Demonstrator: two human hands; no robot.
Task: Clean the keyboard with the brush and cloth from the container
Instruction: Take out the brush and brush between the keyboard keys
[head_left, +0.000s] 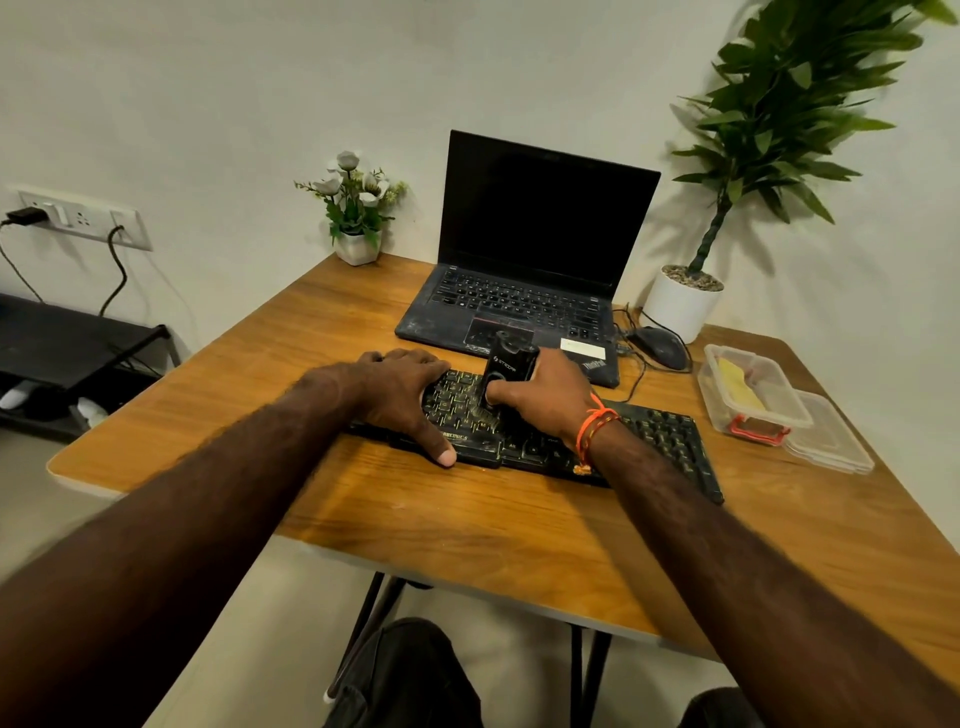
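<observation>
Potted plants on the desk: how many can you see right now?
2. A small flower pot stands at the far left corner, left of the laptop. A tall leafy plant in a white pot stands at the far right, behind the mouse. None looks hidden.

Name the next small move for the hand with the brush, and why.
Probably sweep the brush rightward along the keyboard: the right hand holds its bristles on the middle keys, the left hand steadies the left end, and the right keys appear unbrushed.
</observation>
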